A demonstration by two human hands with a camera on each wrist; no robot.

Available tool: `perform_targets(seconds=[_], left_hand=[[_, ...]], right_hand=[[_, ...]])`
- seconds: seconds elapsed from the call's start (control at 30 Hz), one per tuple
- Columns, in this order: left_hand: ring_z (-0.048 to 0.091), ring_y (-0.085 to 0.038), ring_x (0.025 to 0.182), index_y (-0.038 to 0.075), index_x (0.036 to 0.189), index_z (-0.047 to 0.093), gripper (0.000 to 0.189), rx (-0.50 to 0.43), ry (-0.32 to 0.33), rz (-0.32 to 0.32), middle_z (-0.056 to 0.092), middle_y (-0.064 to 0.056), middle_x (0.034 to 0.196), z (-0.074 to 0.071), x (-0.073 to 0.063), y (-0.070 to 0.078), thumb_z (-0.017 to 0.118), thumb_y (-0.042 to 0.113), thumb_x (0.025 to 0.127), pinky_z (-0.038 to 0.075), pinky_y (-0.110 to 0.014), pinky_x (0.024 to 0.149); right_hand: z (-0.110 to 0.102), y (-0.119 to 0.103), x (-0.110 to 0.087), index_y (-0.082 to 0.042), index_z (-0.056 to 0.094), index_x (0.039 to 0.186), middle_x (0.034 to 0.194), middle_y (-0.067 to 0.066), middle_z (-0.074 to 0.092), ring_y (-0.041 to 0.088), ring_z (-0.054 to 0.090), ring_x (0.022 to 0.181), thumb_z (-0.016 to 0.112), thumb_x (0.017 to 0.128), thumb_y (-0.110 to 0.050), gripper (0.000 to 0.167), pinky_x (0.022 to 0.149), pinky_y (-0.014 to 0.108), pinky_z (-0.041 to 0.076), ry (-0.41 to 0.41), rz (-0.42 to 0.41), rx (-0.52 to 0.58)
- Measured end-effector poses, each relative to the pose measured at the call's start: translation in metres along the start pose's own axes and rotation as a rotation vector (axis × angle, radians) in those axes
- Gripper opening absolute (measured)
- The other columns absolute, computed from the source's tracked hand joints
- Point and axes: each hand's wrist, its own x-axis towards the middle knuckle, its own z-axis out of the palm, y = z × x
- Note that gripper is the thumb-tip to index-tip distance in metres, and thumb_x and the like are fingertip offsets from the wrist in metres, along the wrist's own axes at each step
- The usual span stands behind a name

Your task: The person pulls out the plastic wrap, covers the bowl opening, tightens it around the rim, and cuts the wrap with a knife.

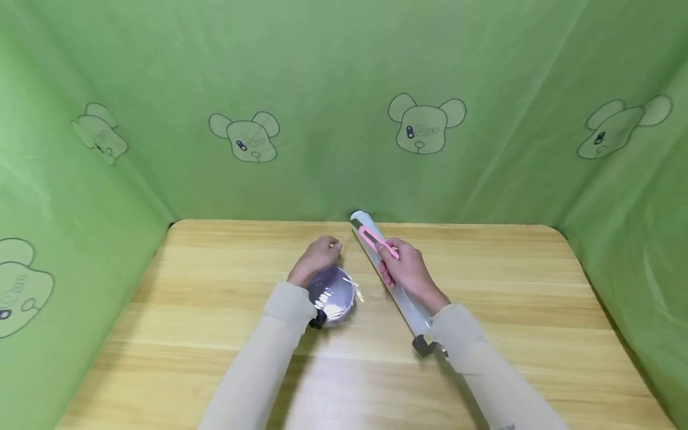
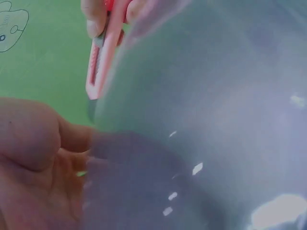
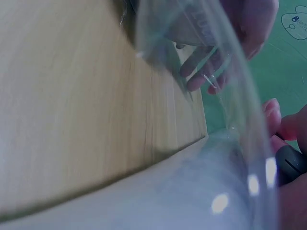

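My left hand [image 1: 319, 257] pinches the edge of a sheet of clear plastic film [image 2: 201, 110], thumb and fingers bent at its border. That film stretches over a round bowl [image 1: 332, 294], shiny with reflections, just below the hand. In my right hand [image 1: 407, 272] is a pink utility knife [image 1: 371, 237], gripped with the thumb along its top. Its dark blade points up and away, over the far end of a film roll [image 1: 409, 309]. In the left wrist view the blade tip sits close by the film's edge, above my left hand.
The roll lies slantwise on the wooden table [image 1: 215, 334], its far end at the back edge. Green curtains [image 1: 333, 71] printed with bear heads enclose the back and sides. Black wrist cameras [image 1: 423, 345] hang under both cuffs.
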Motion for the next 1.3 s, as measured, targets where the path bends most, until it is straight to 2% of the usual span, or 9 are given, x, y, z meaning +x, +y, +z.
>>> perform_targets(seconds=[0.07,0.13,0.3,0.43,0.53,0.8,1.03,1.17,1.3], left_hand=[[0.058,-0.040,0.118,-0.011,0.134,0.056,0.041,0.014,-0.044,0.021,0.063,-0.028,0.123,-0.006,-0.003,0.001,0.044,0.018,0.109,0.046,-0.051,0.108],[0.055,-0.041,0.125,-0.009,0.142,0.050,0.047,0.025,-0.100,0.016,0.059,-0.028,0.133,-0.012,-0.008,0.003,0.047,0.023,0.109,0.043,-0.053,0.111],[0.042,-0.043,0.140,0.003,0.161,0.026,0.085,0.131,-0.196,-0.014,0.039,-0.028,0.156,-0.013,-0.031,0.008,0.069,0.039,0.098,0.038,-0.056,0.115],[0.042,-0.042,0.138,0.004,0.163,0.018,0.119,0.310,-0.193,0.010,0.034,-0.026,0.157,-0.002,-0.046,0.009,0.090,0.044,0.077,0.045,-0.054,0.110],[0.041,-0.040,0.136,0.002,0.162,0.018,0.132,0.429,-0.170,0.018,0.034,-0.024,0.155,0.005,-0.054,0.008,0.097,0.047,0.065,0.048,-0.055,0.106],[0.043,-0.038,0.132,-0.001,0.160,0.021,0.129,0.487,-0.143,0.001,0.037,-0.022,0.153,0.010,-0.058,0.007,0.095,0.048,0.066,0.050,-0.059,0.101],[0.039,-0.038,0.137,0.000,0.161,0.020,0.131,0.485,-0.145,-0.001,0.035,-0.022,0.157,0.009,-0.058,0.005,0.095,0.050,0.066,0.043,-0.066,0.106],[0.035,-0.040,0.141,0.003,0.162,0.018,0.131,0.471,-0.142,-0.002,0.033,-0.021,0.159,0.009,-0.059,0.004,0.094,0.050,0.066,0.038,-0.070,0.108],[0.026,-0.044,0.148,0.011,0.165,0.014,0.131,0.440,-0.162,0.004,0.019,-0.022,0.166,0.007,-0.059,0.002,0.094,0.048,0.067,0.034,-0.072,0.109]], right_hand=[[0.000,-0.001,0.001,0.003,0.059,0.116,0.071,0.017,0.065,0.015,0.055,0.044,0.053,0.108,-0.026,0.030,0.038,0.033,0.051,0.003,-0.009,0.007],[-0.001,-0.002,0.001,0.003,0.059,0.116,0.071,0.017,0.064,0.015,0.055,0.044,0.053,0.108,-0.026,0.031,0.038,0.033,0.051,0.000,-0.012,0.008],[0.001,-0.001,0.003,0.002,0.058,0.117,0.074,0.020,0.065,0.015,0.056,0.045,0.053,0.108,-0.027,0.031,0.039,0.035,0.052,-0.014,0.006,0.007],[-0.002,-0.001,0.002,0.002,0.058,0.117,0.076,0.023,0.065,0.016,0.056,0.045,0.053,0.108,-0.026,0.031,0.039,0.034,0.052,-0.016,0.008,0.002],[-0.002,-0.001,0.002,0.002,0.059,0.116,0.075,0.021,0.065,0.016,0.055,0.044,0.053,0.108,-0.026,0.030,0.038,0.033,0.051,-0.010,0.003,-0.017],[-0.002,0.000,0.003,0.001,0.060,0.116,0.073,0.020,0.065,0.017,0.055,0.042,0.051,0.109,-0.028,0.031,0.035,0.035,0.049,0.016,-0.045,-0.150],[0.001,-0.005,0.002,-0.009,0.051,0.147,0.066,0.010,0.059,0.017,0.055,0.043,0.051,0.109,-0.026,0.041,0.037,0.034,0.047,0.059,-0.147,-0.386],[0.006,-0.010,0.001,-0.011,0.051,0.149,0.075,0.012,0.059,0.017,0.055,0.048,0.050,0.109,-0.023,0.042,0.041,0.033,0.048,0.049,-0.190,-0.492],[0.007,-0.011,0.000,-0.012,0.049,0.152,0.070,0.011,0.057,0.016,0.054,0.045,0.047,0.110,-0.022,0.043,0.039,0.032,0.048,0.045,-0.229,-0.538]])
